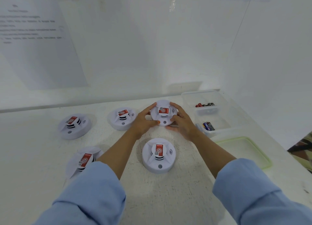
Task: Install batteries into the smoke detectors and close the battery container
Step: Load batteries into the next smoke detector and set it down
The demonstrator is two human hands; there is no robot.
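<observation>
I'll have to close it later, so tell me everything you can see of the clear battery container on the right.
The battery container is a clear, plastic-looking rectangular tub. It stands flat and open at the right side of the table, close to the wall. Dividers split it into compartments: the far batteries lie in the back one and the near batteries in the front one. Its green-rimmed lid lies on the table just in front of it.

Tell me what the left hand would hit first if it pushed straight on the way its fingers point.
The white round smoke detector with the red label, at the back. The left hand grips its left rim, so nothing lies between them.
</observation>
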